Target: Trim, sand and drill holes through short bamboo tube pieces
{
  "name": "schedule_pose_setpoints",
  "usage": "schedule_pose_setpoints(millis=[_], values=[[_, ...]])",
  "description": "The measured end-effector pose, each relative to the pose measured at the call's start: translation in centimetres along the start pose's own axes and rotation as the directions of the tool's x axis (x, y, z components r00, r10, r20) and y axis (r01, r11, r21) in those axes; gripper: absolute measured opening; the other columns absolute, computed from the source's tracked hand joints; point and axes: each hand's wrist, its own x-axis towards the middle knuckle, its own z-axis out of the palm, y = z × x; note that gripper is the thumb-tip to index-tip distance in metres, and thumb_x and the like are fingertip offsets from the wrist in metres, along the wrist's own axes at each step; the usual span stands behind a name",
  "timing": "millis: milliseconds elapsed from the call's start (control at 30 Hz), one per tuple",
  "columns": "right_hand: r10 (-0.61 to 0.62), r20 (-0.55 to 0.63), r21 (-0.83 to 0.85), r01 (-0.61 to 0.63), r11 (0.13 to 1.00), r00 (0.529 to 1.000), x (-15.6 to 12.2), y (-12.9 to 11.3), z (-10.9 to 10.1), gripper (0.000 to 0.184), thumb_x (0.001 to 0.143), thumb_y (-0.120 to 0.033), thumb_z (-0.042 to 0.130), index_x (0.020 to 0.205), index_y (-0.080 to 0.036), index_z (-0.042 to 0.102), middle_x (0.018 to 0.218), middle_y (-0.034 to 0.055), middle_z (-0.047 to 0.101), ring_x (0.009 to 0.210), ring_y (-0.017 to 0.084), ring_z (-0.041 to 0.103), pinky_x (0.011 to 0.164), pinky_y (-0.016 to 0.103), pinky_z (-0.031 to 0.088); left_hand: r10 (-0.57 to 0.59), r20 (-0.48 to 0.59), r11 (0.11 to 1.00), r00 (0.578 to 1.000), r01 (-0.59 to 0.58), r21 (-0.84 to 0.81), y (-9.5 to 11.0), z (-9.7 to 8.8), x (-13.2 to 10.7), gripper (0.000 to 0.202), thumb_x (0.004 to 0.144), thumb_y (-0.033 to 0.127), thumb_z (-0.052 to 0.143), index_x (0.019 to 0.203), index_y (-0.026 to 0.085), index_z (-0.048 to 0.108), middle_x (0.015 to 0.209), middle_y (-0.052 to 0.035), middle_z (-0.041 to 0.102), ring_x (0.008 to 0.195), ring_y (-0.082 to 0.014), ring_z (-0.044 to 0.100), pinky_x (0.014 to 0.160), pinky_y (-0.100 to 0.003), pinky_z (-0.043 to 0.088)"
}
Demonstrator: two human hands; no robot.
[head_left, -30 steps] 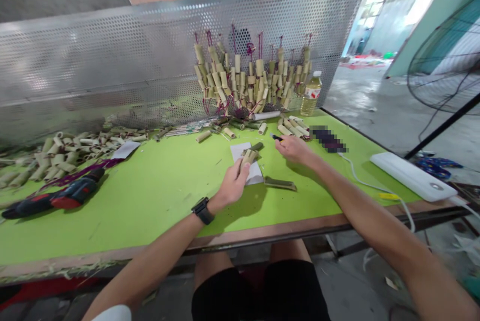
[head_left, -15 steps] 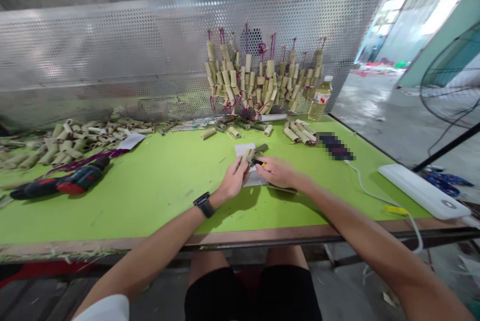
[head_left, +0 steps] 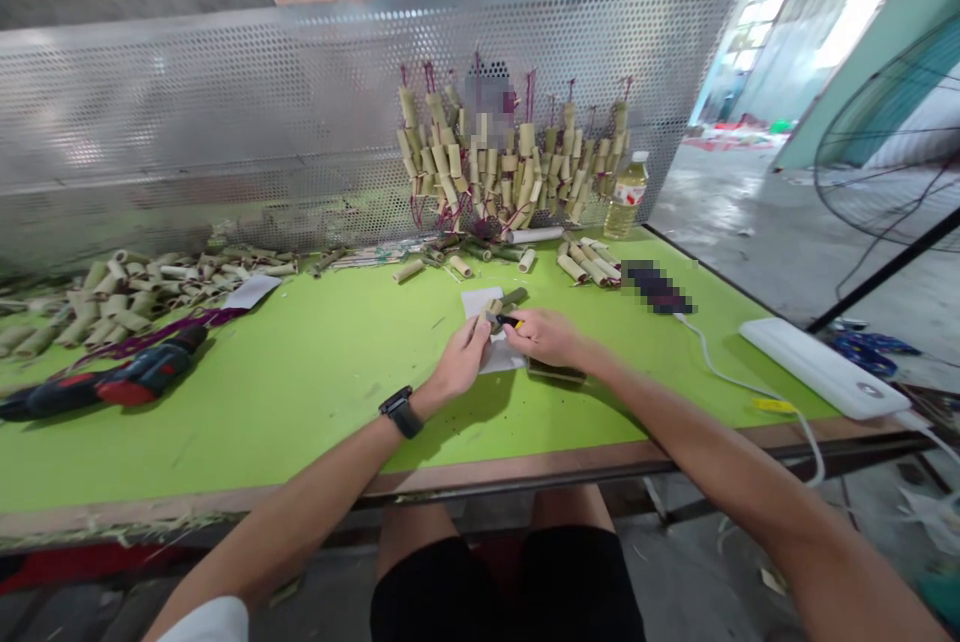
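Note:
My left hand (head_left: pixel 466 354) is closed around a short bamboo tube (head_left: pixel 489 310), held just above the green tabletop. In my right hand (head_left: pixel 547 336) is a small knife with a black and yellow handle (head_left: pixel 511 321); its blade end meets the tube beside my left fingers. Under both hands lies a white paper sheet (head_left: pixel 501 358). A darker green bamboo piece (head_left: pixel 514 298) rests just behind the held tube. Partly covered by my right hand, a flat dark block (head_left: pixel 556 372) lies on the table.
Bamboo tubes (head_left: pixel 112 297) are heaped at left, near a cordless drill (head_left: pixel 150 369). Strung bamboo bundles (head_left: pixel 517 167) hang on the perforated metal panel (head_left: pixel 337 72). A bottle of yellow liquid (head_left: pixel 625 197), a pixelated phone (head_left: pixel 658 288) and a white power bank (head_left: pixel 821 367) stand or lie rightward.
The whole view has shifted slightly, so the table's things appear further left. Both hands stay together at the bamboo tube, the knife's angle a little changed.

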Motion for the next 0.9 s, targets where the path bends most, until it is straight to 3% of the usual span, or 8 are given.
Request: schedule_pose_setpoints(millis=[100,200,300,367,467,567,733,900], values=[[0.248,-0.043,0.0,-0.249,0.969,0.968,-0.1,2.6,-1.8,0.06,0.112,-0.037,0.04,0.054,-0.023,0.042,0.059,0.0043,0.052,0.047,0.012,0.031,0.049,0.034,0.026,0.023,0.093,1.0,0.995,-0.023,-0.001,0.8,0.2,-0.8,0.061,0.101,0.08,0.052,0.095,0.02,0.061,0.067,0.0032,0.048,0.054,-0.0119,0.04,0.05,-0.027,0.031],[0.316,-0.146,-0.062,-0.327,0.943,0.937,-0.4,3.8,-3.5,0.061,0.111,-0.039,0.042,0.053,-0.023,0.039,0.062,0.0064,0.052,0.05,0.014,0.038,0.052,0.035,0.028,0.04,0.078,0.999,0.996,-0.039,-0.016,1.2,0.4,-1.1,0.058,0.102,0.076,0.055,0.102,0.019,0.064,0.07,0.0015,0.053,0.057,-0.0123,0.044,0.051,-0.027,0.034],[0.238,-0.134,-0.015,-0.242,0.97,0.962,-0.4,2.4,-3.5,0.062,0.113,-0.04,0.037,0.053,-0.023,0.04,0.064,0.0051,0.051,0.051,0.013,0.037,0.054,0.035,0.029,0.005,0.01,1.0,1.0,-0.005,-0.027,1.0,0.2,-0.5,0.057,0.099,0.074,0.062,0.108,0.018,0.065,0.07,0.0015,0.057,0.057,-0.0125,0.048,0.051,-0.026,0.038],[0.15,-0.096,0.025,-0.148,0.989,0.984,-0.4,0.8,-2.7,0.063,0.113,-0.039,0.036,0.053,-0.023,0.037,0.065,0.0035,0.051,0.052,0.012,0.035,0.056,0.034,0.03,-0.025,-0.007,0.997,1.0,0.024,-0.068,0.7,-0.1,-0.1,0.058,0.096,0.076,0.063,0.102,0.018,0.062,0.068,0.0034,0.054,0.054,-0.0111,0.047,0.049,-0.025,0.037],[0.039,-0.055,0.06,-0.036,0.998,0.998,-0.5,-1.2,-1.5,0.063,0.112,-0.036,0.038,0.051,-0.022,0.032,0.069,0.003,0.053,0.055,0.011,0.036,0.06,0.033,0.032,-0.044,0.043,0.99,0.998,0.049,-0.13,0.5,-0.2,0.3,0.063,0.092,0.082,0.063,0.096,0.02,0.055,0.065,0.0066,0.05,0.05,-0.0093,0.044,0.049,-0.024,0.036],[-0.027,-0.013,0.068,0.028,0.997,1.0,-0.6,-1.9,-0.7,0.062,0.111,-0.033,0.04,0.05,-0.021,0.036,0.075,0.005,0.06,0.058,0.012,0.038,0.061,0.033,0.031,-0.037,0.102,0.988,0.994,0.052,-0.148,0.4,-0.1,0.2,0.066,0.091,0.085,0.061,0.102,0.021,0.055,0.062,0.008,0.048,0.05,-0.0095,0.043,0.049,-0.023,0.035],[-0.033,-0.001,0.056,0.033,0.998,0.999,-0.5,-1.9,-0.3,0.06,0.108,-0.031,0.042,0.05,-0.019,0.044,0.079,0.0066,0.064,0.061,0.012,0.04,0.062,0.033,0.03,-0.008,0.065,0.998,0.998,0.012,-0.063,0.5,0.0,0.0,0.061,0.098,0.078,0.058,0.111,0.019,0.06,0.062,0.0061,0.05,0.053,-0.0123,0.045,0.052,-0.025,0.037],[0.006,-0.032,0.063,-0.004,0.998,0.999,-0.4,-2.5,0.1,0.059,0.109,-0.03,0.042,0.052,-0.02,0.048,0.075,0.0056,0.062,0.06,0.012,0.041,0.061,0.033,0.031,0.07,-0.034,0.994,0.997,-0.067,0.081,0.5,0.0,0.1,0.049,0.106,0.065,0.055,0.116,0.018,0.067,0.083,-0.0037,0.068,0.08,-0.0205,0.064,0.071,-0.029,0.051]])
